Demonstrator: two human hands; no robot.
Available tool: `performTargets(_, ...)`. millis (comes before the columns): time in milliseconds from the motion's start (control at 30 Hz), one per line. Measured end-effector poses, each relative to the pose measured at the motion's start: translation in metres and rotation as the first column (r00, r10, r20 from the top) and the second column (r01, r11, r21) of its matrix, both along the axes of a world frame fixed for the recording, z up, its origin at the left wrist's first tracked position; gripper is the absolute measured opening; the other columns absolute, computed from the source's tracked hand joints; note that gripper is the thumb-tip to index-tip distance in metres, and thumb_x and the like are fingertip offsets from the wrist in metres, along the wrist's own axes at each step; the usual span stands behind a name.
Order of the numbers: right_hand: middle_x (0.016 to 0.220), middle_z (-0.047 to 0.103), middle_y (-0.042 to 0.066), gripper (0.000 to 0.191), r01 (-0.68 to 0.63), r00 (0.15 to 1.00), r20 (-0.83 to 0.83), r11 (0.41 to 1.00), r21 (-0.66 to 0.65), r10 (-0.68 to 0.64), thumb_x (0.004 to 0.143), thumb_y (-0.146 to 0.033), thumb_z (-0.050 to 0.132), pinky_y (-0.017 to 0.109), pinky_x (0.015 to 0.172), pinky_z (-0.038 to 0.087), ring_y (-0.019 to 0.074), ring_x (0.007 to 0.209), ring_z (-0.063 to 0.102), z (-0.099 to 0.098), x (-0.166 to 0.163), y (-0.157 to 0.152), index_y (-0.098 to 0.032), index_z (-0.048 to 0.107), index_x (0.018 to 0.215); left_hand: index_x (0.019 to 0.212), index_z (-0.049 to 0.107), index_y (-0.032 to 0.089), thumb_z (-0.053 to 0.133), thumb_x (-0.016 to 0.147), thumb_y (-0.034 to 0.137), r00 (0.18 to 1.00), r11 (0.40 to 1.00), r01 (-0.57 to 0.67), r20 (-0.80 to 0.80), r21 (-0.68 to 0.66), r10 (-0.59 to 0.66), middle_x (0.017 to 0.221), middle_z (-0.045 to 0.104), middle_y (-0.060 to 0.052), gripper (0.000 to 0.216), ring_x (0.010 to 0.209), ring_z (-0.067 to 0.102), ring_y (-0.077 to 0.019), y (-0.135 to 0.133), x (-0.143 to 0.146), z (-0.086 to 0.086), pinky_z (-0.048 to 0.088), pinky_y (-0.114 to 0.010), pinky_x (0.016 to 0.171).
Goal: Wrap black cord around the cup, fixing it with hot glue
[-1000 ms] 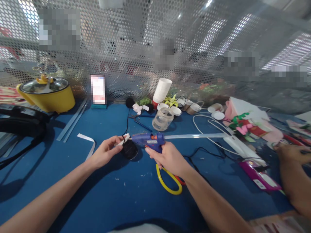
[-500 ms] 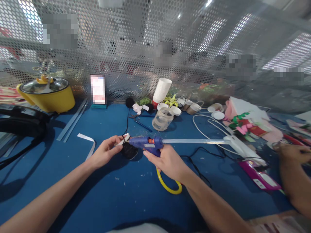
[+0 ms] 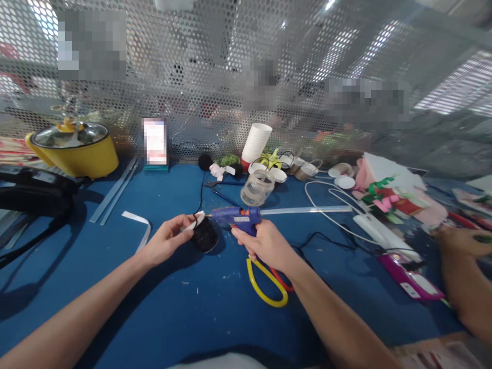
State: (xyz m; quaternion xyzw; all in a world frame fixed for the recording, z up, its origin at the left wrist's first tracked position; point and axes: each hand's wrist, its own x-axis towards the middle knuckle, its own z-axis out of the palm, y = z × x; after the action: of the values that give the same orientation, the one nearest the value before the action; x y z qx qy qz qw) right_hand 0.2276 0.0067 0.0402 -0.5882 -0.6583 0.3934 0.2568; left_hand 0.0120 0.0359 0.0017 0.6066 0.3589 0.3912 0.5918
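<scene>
My right hand grips a blue glue gun with a long clear glue stick poking out of its back. The nozzle points left at a small white piece pinched in my left hand. That piece rests against a black fuzzy ball lying on the blue table just under my left fingertips. The gun's black cord runs off toward the back of the table.
Yellow-handled scissors lie below my right wrist. A clear jar, stacked white cups, a yellow pot, a white paper strip and craft scraps ring the work spot. Another person's hand is at the right edge.
The glue gun has lifted slightly and shifted right, its nozzle drawing a little away from the white piece. My left hand stays put with the piece on the black ball.
</scene>
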Motion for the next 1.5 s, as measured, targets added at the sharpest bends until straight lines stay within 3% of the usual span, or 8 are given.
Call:
performTargets(400,0.037,0.043,-0.005,0.027,0.002,1.000,0.018,1.000,-0.030,-0.001,0.074,-0.036,0.048,0.021,0.037,0.040,0.0092,0.031,0.045,0.005,-0.004,-0.007,-0.018,0.045,0.055,0.062,0.046,0.016,0.058,0.072,0.030,1.000,1.000,-0.009,-0.003,0.018,0.009,0.100,0.060,-0.011,0.021,0.117,0.039,-0.0276,0.001,-0.001,-0.003,0.026,-0.041,0.094)
performTargets(667,0.035,0.042,-0.006,0.022,-0.047,0.996,0.072,0.999,0.025,0.045,0.074,-0.033,0.048,0.020,0.037,0.039,0.0098,0.030,0.045,0.010,-0.011,-0.015,-0.019,0.046,0.057,0.061,0.047,0.016,0.058,0.072,0.031,1.000,1.000,-0.014,0.001,0.020,0.014,0.103,0.060,-0.014,0.021,0.120,0.036,-0.0287,-0.001,0.000,0.000,0.024,-0.043,0.096)
performTargets(1200,0.036,0.044,-0.005,0.028,-0.025,1.000,-0.006,1.000,-0.007,0.025,0.076,-0.033,0.047,0.021,0.043,0.041,0.0089,0.034,0.046,0.001,0.003,0.001,-0.018,0.044,0.054,0.061,0.047,0.016,0.060,0.071,0.029,0.999,1.000,-0.018,0.047,-0.011,0.019,0.100,0.061,-0.011,0.021,0.117,0.039,-0.0273,0.000,0.000,-0.003,0.025,-0.042,0.095)
performTargets(1367,0.035,0.043,-0.006,0.025,0.013,1.000,0.003,0.999,-0.037,-0.013,0.076,-0.031,0.047,0.021,0.042,0.041,0.0087,0.033,0.045,0.003,0.000,0.002,-0.017,0.046,0.055,0.061,0.047,0.016,0.061,0.071,0.030,0.999,1.000,-0.023,0.048,-0.014,0.023,0.103,0.060,-0.012,0.022,0.117,0.039,-0.0281,0.000,0.000,-0.002,0.026,-0.042,0.095)
performTargets(1500,0.037,0.044,-0.007,0.017,0.005,0.996,-0.089,1.000,-0.026,-0.008,0.075,-0.029,0.050,0.021,0.043,0.041,0.0084,0.034,0.045,0.005,0.000,0.002,-0.017,0.047,0.062,0.062,0.048,0.016,0.060,0.072,0.030,0.999,1.000,-0.008,0.041,-0.007,0.008,0.106,0.059,-0.013,0.021,0.118,0.038,-0.0288,0.000,0.000,-0.003,0.026,-0.042,0.095)
